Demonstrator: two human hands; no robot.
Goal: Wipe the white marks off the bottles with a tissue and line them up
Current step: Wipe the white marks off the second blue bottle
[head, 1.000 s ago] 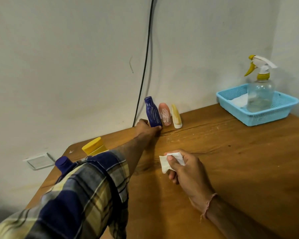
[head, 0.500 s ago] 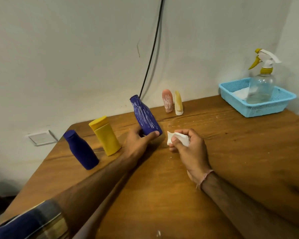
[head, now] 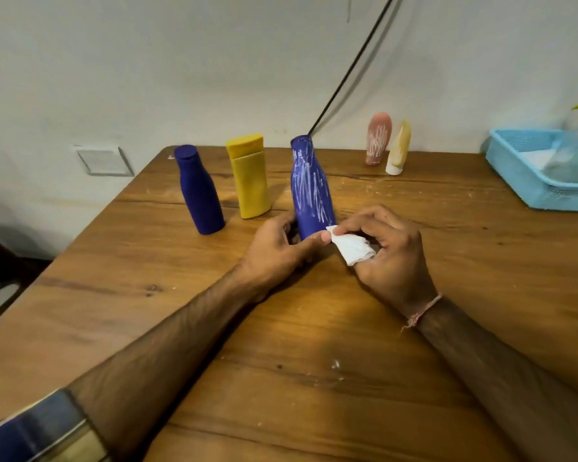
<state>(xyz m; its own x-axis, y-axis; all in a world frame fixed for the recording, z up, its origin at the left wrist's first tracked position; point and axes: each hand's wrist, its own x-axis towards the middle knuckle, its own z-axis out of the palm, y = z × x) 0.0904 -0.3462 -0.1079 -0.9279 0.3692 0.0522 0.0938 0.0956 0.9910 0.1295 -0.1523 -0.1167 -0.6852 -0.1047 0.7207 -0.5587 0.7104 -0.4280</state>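
Observation:
A blue bottle with white scribbles [head: 309, 188] stands near the table's middle, and my left hand [head: 276, 251] grips its base. My right hand [head: 386, 248] pinches a crumpled white tissue [head: 354, 248] right beside the bottle's lower edge. A plain blue bottle [head: 199, 191] and a yellow bottle [head: 250, 176] stand side by side to the left. Near the wall stand a pink bottle [head: 377, 138] with white marks and a small yellow-white bottle [head: 398, 148].
A light blue basket [head: 518, 175] at the right edge holds a clear spray bottle [head: 574, 151]. A black cable [head: 351, 65] hangs down the wall behind the table. White crumbs dot the wooden table [head: 297, 328]. A wall socket [head: 102, 160] sits at the left.
My left hand has carried the marked blue bottle from the wall row towards me and stood it beside the yellow one. My right hand brought the tissue up to it.

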